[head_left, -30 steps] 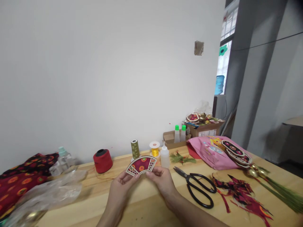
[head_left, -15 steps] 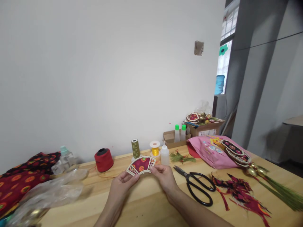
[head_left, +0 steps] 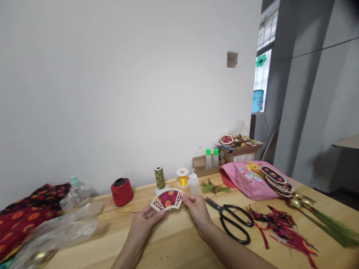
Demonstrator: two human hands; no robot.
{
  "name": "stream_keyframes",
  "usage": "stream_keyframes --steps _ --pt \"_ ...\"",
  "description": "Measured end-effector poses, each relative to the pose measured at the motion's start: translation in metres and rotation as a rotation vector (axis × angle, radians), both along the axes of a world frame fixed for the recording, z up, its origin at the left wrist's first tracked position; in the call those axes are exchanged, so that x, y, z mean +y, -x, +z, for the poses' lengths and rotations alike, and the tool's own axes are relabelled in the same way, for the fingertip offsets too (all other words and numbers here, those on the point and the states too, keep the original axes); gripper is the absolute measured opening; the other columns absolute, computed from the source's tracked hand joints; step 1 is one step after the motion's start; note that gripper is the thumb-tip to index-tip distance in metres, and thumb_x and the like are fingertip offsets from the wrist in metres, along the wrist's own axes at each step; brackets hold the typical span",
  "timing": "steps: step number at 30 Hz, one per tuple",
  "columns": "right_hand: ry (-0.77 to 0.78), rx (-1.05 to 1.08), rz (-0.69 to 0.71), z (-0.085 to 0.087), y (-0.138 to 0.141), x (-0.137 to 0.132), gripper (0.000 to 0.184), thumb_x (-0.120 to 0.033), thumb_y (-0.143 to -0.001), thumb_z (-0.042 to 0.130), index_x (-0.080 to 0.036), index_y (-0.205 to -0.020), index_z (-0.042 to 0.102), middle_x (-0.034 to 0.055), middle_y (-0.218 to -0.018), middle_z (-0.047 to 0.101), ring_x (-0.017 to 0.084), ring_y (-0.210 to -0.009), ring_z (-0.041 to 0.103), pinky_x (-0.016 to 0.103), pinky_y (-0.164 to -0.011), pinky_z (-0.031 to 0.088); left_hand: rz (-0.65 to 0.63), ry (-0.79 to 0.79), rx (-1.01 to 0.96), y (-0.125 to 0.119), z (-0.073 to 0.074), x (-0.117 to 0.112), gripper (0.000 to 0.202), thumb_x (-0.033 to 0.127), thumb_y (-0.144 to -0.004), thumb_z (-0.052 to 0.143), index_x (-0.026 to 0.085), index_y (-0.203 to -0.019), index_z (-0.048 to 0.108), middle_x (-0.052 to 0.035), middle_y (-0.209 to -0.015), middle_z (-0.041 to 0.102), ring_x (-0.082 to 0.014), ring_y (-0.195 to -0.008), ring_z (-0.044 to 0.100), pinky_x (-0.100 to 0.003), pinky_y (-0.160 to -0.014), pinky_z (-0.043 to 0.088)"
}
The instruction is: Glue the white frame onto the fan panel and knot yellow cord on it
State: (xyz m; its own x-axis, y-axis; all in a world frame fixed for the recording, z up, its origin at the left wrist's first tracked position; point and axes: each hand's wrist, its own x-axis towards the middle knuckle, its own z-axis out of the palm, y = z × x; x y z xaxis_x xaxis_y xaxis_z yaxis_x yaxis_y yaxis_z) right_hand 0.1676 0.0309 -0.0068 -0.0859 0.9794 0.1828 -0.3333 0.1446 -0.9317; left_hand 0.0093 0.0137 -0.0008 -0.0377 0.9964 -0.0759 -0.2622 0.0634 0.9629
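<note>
Holding the fan-shaped piece (head_left: 168,199) between my two hands, I have it just above the middle of the wooden table (head_left: 112,244), its wide curved edge turned away from me. My left hand (head_left: 143,223) is closed lightly on its lower left corner, thumb on the front face and the other fingers partly hidden from my camera. My right hand (head_left: 198,213) pinches the right end between thumb and fingers, nearly closed. From here I cannot tell how hard either one presses. Dark red patterned cloth fills the centre of the piece, with pale openwork at both ends.

Past it I see the olive thread spool (head_left: 159,178), the yellow thread spool (head_left: 183,181) and the white squeeze bottle (head_left: 193,185), all upright. The black-handled scissors (head_left: 221,210) lie just beside my right hand, blades together, near the fabric scraps (head_left: 291,235). The red thread cone (head_left: 122,192) stands off to the left.
</note>
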Motion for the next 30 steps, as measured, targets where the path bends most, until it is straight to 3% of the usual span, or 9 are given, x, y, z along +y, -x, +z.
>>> stream_keyframes --steps 9,13,15,18,22,26,30 --pt "-0.011 -0.029 -0.058 0.0 -0.001 0.002 0.048 -0.055 -0.063 0.052 -0.012 -0.076 0.068 0.007 -0.06 0.065 0.018 -0.061 0.056 0.026 -0.056 0.042 -0.008 0.026 -0.041 0.003 -0.001 -0.001 0.029 0.023 -0.05 0.072 0.009 -0.074 0.064 -0.0084 -0.072 0.069 -0.0168 -0.065 0.063 -0.025 -0.066 0.049" --pt "-0.003 -0.044 -0.072 -0.001 -0.002 0.003 0.048 -0.055 -0.064 0.051 -0.011 -0.073 0.068 0.0069 -0.063 0.066 0.017 -0.059 0.056 0.026 -0.056 0.042 -0.038 0.018 -0.018 0.009 -0.002 0.001 0.032 0.033 -0.06 0.064 0.01 -0.082 0.063 -0.0113 -0.078 0.068 -0.0208 -0.074 0.062 -0.031 -0.071 0.048" --pt "-0.007 -0.057 -0.082 -0.002 -0.001 0.003 0.047 -0.054 -0.064 0.051 -0.011 -0.071 0.068 0.0072 -0.066 0.066 0.017 -0.059 0.056 0.026 -0.056 0.042 0.075 -0.085 0.126 0.012 -0.002 0.002 0.039 0.038 -0.062 0.06 0.013 -0.092 0.06 -0.0118 -0.091 0.064 -0.0239 -0.087 0.058 -0.036 -0.078 0.045" --pt "-0.034 -0.081 -0.084 -0.002 0.001 0.001 0.042 -0.05 -0.065 0.053 -0.011 -0.069 0.068 0.0067 -0.068 0.066 0.017 -0.06 0.056 0.026 -0.057 0.042 0.294 -0.411 0.604 0.012 0.003 0.001 0.034 0.036 -0.062 0.06 0.021 -0.093 0.059 -0.0093 -0.114 0.05 -0.0253 -0.108 0.043 -0.04 -0.09 0.033" --pt "-0.09 -0.149 -0.091 -0.002 0.005 0.0 0.037 -0.046 -0.065 0.055 -0.012 -0.067 0.068 0.0044 -0.065 0.066 0.018 -0.059 0.055 0.027 -0.057 0.042 0.357 -0.777 1.183 0.008 0.007 -0.002 0.017 0.029 -0.068 0.054 0.026 -0.082 0.063 -0.0061 -0.127 0.031 -0.0272 -0.117 0.026 -0.047 -0.093 0.022" --pt "-0.123 -0.225 -0.132 -0.004 0.009 -0.001 0.034 -0.044 -0.064 0.056 -0.012 -0.065 0.068 0.0039 -0.064 0.065 0.018 -0.058 0.054 0.027 -0.056 0.041 0.479 -0.85 1.409 0.003 0.009 -0.004 0.013 0.026 -0.068 0.054 0.028 -0.072 0.066 -0.0051 -0.126 0.03 -0.0321 -0.116 0.022 -0.055 -0.09 0.016" --pt "-0.136 -0.237 -0.119 -0.006 0.009 0.0 0.034 -0.044 -0.066 0.054 -0.012 -0.065 0.067 0.0036 -0.062 0.065 0.018 -0.058 0.054 0.026 -0.056 0.041 0.476 -0.885 1.461 0.0 0.013 -0.003 0.017 0.023 -0.068 0.052 0.026 -0.057 0.065 -0.0053 -0.113 0.045 -0.03 -0.109 0.031 -0.055 -0.091 0.011"
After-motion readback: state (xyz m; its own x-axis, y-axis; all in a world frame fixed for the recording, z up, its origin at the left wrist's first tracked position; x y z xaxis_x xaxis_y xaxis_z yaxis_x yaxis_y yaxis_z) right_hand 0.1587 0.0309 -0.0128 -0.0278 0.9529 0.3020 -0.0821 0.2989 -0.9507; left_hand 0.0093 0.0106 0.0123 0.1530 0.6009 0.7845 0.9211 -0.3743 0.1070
